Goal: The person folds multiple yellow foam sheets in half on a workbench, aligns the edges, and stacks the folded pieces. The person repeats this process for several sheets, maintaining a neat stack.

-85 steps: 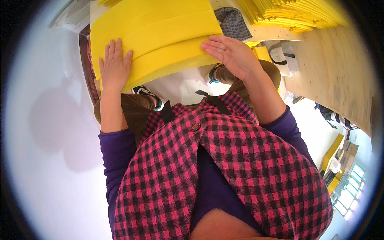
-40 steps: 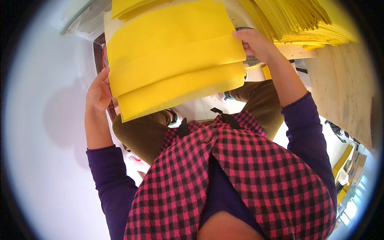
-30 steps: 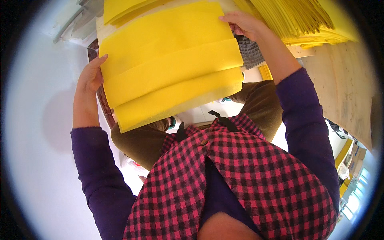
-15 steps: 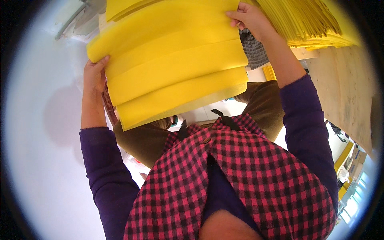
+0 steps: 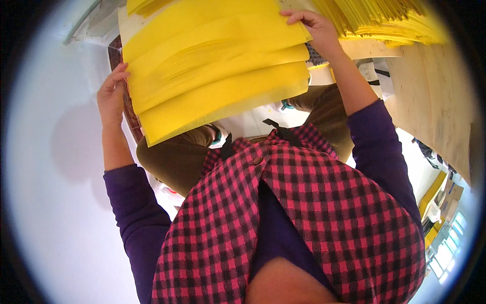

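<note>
A wide yellow sheet (image 5: pixel 217 66) of thin fabric-like material, with crosswise folds, lies spread in front of me above my knees. Its near edge hangs over the front, lower at the left corner. My left hand (image 5: pixel 112 96) is at the sheet's left edge, fingers stretched out and touching or very near it. At the far right corner, my right hand (image 5: pixel 319 34) rests with its fingers extended over the sheet's edge. Its thumb is partly hidden. Neither hand is closed around the material.
Folded yellow pieces (image 5: pixel 385 17) are stacked at the far right on a pale wooden board (image 5: pixel 430 101). More yellow material (image 5: pixel 144 6) lies at the far left. A white wall (image 5: pixel 55 167) runs along my left side. A dark grey textured cloth (image 5: pixel 315 54) shows beside the sheet.
The sheet has come down flat and shifted slightly away from me. My left hand has loosened from its edge, and the right hand's pinch has opened into stretched fingers.
</note>
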Available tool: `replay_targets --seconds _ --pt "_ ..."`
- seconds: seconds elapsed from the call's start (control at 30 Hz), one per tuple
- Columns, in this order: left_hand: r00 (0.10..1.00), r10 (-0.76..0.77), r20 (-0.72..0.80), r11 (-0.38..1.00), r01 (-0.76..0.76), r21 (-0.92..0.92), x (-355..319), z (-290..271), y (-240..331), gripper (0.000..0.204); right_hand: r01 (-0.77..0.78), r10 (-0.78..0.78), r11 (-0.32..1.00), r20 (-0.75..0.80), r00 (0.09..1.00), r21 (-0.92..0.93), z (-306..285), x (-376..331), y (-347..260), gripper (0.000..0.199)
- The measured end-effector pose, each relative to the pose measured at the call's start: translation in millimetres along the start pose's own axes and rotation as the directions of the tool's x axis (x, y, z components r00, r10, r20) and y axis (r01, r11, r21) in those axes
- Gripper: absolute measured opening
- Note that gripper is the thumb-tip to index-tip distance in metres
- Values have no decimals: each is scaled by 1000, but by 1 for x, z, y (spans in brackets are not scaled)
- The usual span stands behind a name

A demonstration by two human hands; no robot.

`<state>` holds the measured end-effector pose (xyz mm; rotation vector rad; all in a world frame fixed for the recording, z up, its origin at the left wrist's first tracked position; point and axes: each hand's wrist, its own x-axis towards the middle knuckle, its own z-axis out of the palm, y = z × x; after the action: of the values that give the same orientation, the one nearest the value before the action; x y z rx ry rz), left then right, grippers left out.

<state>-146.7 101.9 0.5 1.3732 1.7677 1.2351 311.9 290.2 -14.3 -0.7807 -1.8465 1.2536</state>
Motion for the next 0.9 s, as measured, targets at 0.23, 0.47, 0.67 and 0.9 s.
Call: replay_targets --seconds 0.23,0.47,0.67,0.9 --pt "964 264 17 927 -258 273 2 25 49 25 20 -19 1000 41 999 -11 -5 7 9 9" --pt "919 326 222 718 -393 574 -10 99 60 40 9 -9 998 3 1000 -55 -17 4 8 23" --pt "938 275 212 746 -347 568 -16 108 52 43 -133 172 958 -137 976 255 -14 -16 -7 30" --pt "937 285 204 738 -350 577 -16 109 46 43 -230 210 972 -248 946 -56 1 -12 -31 27"
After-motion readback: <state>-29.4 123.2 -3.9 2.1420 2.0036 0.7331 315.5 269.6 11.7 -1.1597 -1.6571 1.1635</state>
